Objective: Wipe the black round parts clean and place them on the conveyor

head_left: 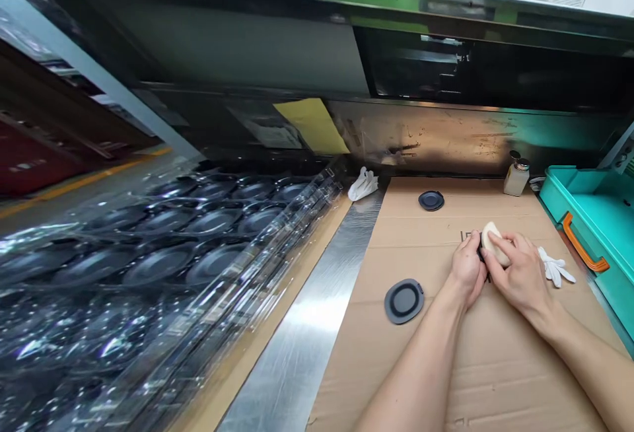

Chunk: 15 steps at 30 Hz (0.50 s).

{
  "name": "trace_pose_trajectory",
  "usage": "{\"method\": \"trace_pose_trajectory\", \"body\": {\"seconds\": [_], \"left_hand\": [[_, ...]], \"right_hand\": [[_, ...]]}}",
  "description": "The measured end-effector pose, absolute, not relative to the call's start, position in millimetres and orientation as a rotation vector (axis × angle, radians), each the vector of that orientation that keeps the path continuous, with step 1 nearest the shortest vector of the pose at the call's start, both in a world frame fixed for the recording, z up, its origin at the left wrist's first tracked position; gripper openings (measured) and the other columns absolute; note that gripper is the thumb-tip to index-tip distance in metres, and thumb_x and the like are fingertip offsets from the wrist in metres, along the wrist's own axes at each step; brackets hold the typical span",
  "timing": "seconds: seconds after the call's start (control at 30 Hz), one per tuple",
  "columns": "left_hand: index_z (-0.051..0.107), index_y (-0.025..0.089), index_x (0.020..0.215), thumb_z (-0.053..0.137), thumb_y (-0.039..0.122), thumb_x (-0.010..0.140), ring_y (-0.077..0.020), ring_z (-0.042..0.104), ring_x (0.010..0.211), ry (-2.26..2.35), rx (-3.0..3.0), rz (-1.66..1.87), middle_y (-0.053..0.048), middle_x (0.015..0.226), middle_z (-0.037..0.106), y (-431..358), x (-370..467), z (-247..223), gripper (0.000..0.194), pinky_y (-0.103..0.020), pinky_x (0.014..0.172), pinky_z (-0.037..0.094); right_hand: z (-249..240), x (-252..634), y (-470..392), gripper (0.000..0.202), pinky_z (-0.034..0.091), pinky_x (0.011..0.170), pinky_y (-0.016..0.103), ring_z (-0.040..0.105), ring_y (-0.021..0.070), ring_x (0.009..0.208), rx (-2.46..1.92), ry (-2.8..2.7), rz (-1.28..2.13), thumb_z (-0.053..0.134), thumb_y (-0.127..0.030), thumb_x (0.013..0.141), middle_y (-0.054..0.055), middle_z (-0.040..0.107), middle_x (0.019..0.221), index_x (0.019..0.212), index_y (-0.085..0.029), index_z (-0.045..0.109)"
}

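Observation:
Above the cardboard sheet (376,366), my left hand (467,267) is closed around a dark part (479,247), mostly hidden by the fingers. My right hand (522,273) grips a cream-coloured pad (491,232) and presses it against that part. To the left of my forearms a grey oval part with a black ring (404,301) lies flat on the cardboard. Farther back rests a smaller black oval part (430,201). A white glove (555,268) lies just right of my right hand.
Clear plastic trays (297,240) holding many dark round parts fill the left side. A metal strip (317,293) borders the cardboard. At the back stand a small bottle (516,180) and a crumpled white glove (363,184). A teal bin (569,187) with an orange handle (582,247) sits right.

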State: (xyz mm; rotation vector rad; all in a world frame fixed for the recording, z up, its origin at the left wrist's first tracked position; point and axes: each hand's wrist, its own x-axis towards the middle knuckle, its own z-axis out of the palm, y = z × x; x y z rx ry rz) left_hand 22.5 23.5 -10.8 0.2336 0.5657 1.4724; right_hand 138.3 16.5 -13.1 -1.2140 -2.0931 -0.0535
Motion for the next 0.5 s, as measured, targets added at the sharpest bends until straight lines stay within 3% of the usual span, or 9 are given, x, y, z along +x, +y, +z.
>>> {"method": "trace_pose_trajectory", "body": {"seconds": [0.3, 0.5], "left_hand": [[0.068, 0.013, 0.097, 0.054, 0.025, 0.099, -0.0256, 0.067, 0.116, 0.546, 0.247, 1.467, -0.013, 0.106, 0.074, 23, 23, -11, 0.019, -0.043, 0.107, 0.049], [0.068, 0.013, 0.091, 0.052, 0.027, 0.099, -0.0258, 0.069, 0.111, 0.574, 0.268, 1.466, -0.013, 0.097, 0.075, 21, 23, -11, 0.022, -0.042, 0.106, 0.050]], "right_hand": [[-14, 141, 29, 0.035, 0.050, 0.089, 0.039, 0.060, 0.0257, 0.101, -1.287, -2.054, -0.065, 0.057, -0.041, 0.097, 0.010, 0.066, 0.111, 0.123, -0.023, 0.072], [-14, 139, 20, 0.038, 0.049, 0.091, 0.040, 0.060, 0.0247, 0.102, -1.181, -2.148, -0.057, 0.058, -0.039, 0.096, 0.009, 0.065, 0.115, 0.130, -0.028, 0.069]]}}
